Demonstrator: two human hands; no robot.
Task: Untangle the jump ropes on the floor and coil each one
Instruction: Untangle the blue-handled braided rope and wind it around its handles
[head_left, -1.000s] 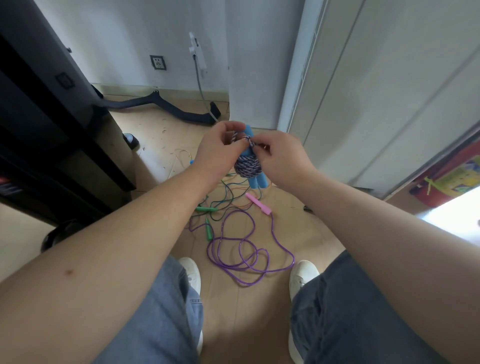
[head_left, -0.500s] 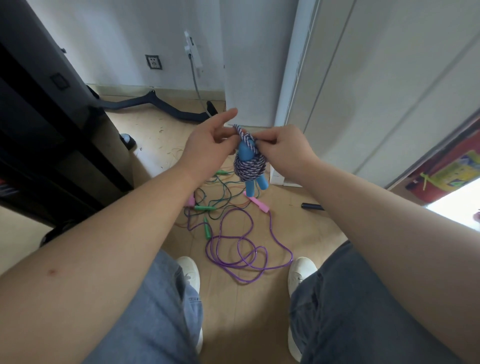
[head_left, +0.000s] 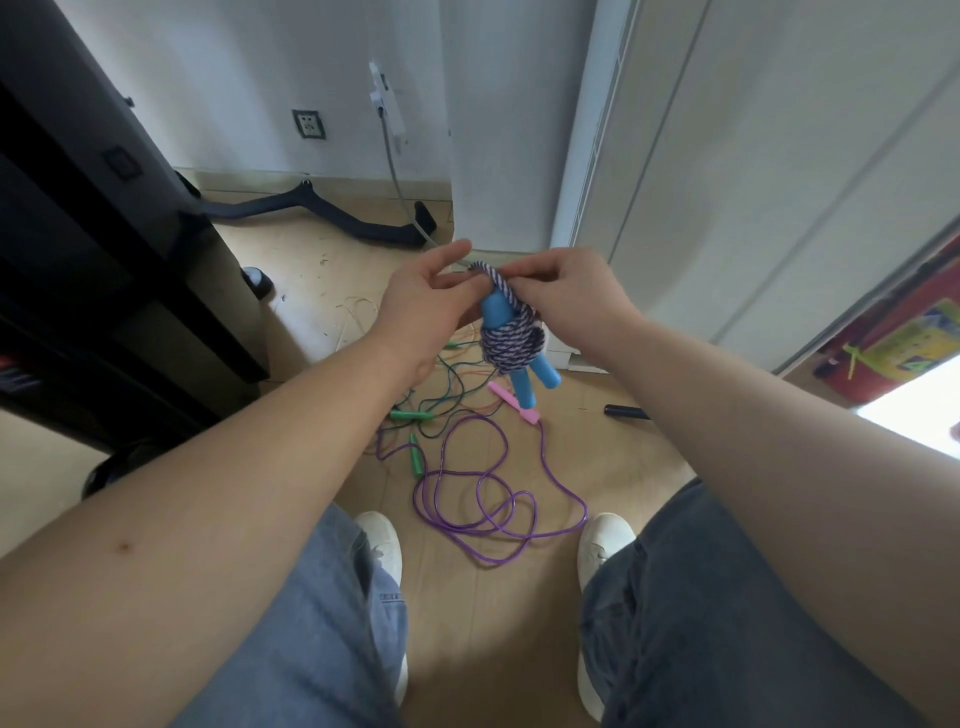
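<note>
In the head view, you hold the striped rope (head_left: 511, 340) up in front of you, above the floor (head_left: 322, 270), so both hands can work on it freely. It is wound tight round its two blue handles (head_left: 522, 387), whose ends hang down out of the bundle.

Your right hand (head_left: 566, 296) pinches the loose turn of cord at the top between thumb and curled fingers, probably to tuck or tighten the last wrap. Your left hand (head_left: 421, 306) steadies the bundle from the other side. Its thumb and lower fingers are against the cord and its forefinger sticks out straight. This rope looks nearly done.

Below, the purple rope (head_left: 483, 499) lies in loose loops between your shoes (head_left: 382, 540), running up to a pink handle (head_left: 511, 400). A thin green rope (head_left: 415, 457) crosses it, not yet sorted.
</note>
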